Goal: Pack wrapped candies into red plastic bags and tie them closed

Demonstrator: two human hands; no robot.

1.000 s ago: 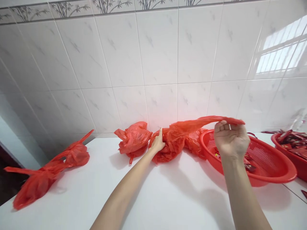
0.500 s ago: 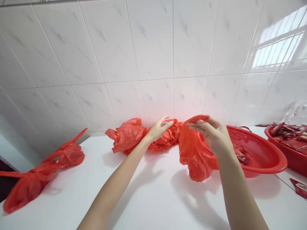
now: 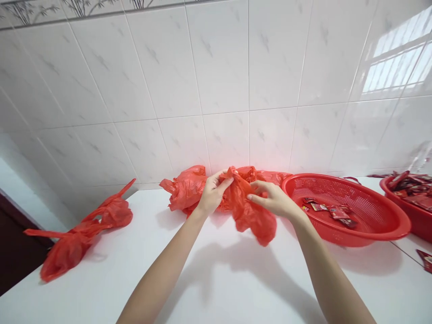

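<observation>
A crumpled red plastic bag (image 3: pixel 251 211) hangs above the white table, its loose end pointing down and to the right. My left hand (image 3: pixel 215 191) pinches the bag's gathered top between thumb and fingers. On the bag's right side is my right hand (image 3: pixel 272 198), thumb and fingers apart, the tips touching or very near the plastic. Behind both hands, more bunched red bags (image 3: pixel 189 186) lie against the tiled wall, partly covered by the held bag and my left hand.
To the right stands a red colander (image 3: pixel 381 220) with several small red packets (image 3: pixel 335 212) inside. Beyond it is a red basin (image 3: pixel 418 220) heaped with packets. A single packet (image 3: pixel 425 260) lies at the right edge. Another knotted red bag (image 3: pixel 74 245) rests on the table's left side.
My right hand has brought the red bag leftward, away from the colander, and its fingers have loosened. My left hand, earlier holding nothing, now grips the bag's top. The view has shifted slightly.
</observation>
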